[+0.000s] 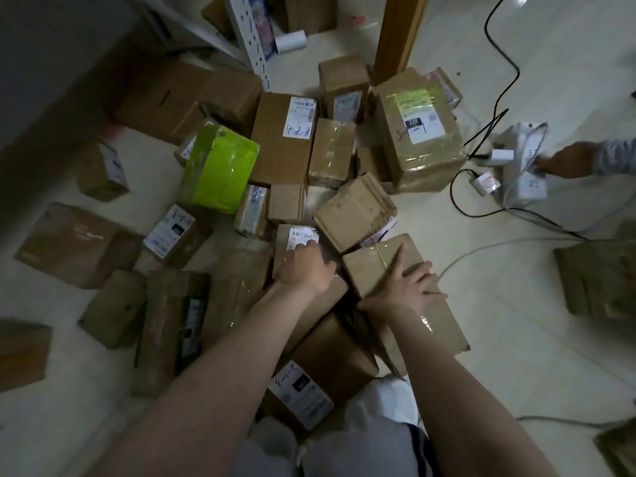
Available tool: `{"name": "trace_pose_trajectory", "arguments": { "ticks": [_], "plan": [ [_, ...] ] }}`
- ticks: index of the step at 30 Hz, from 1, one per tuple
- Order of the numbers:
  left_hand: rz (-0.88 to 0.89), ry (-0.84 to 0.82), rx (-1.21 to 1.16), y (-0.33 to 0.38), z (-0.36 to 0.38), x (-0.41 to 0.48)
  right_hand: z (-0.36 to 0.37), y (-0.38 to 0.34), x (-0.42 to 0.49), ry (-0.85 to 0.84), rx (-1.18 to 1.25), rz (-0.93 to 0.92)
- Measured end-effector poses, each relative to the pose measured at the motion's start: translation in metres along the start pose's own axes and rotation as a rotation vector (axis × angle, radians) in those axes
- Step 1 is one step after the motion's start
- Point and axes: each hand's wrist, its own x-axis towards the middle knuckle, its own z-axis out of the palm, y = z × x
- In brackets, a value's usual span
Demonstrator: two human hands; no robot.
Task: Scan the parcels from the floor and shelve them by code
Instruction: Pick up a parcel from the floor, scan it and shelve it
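Note:
Several brown cardboard parcels lie piled on the pale floor below me. My left hand (304, 266) reaches onto a small parcel with a white label (296, 241), fingertips curled over the label's edge. My right hand (404, 285) lies flat with spread fingers on top of a long taped parcel (371, 263) to its right. A box marked 423 (282, 139) and a large taped box with a green-tinted label (418, 132) sit farther back. A lime-green wrapped parcel (220, 168) lies left of them.
Another person's hand (564, 160) at the right edge holds grey plastic mail bags (519, 166). Black and white cables (499, 84) run across the floor on the right. A white perforated shelf upright (249, 39) and a wooden post (395, 32) stand at the back.

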Motion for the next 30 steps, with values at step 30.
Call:
{"name": "trace_pose_trajectory", "arguments": {
  "ticks": [30],
  "plan": [
    [-0.307,0.099,-1.156,0.214,-0.349,-0.357,-0.538,0.081,-0.313,0.250,0.786,-0.340]
  ]
}}
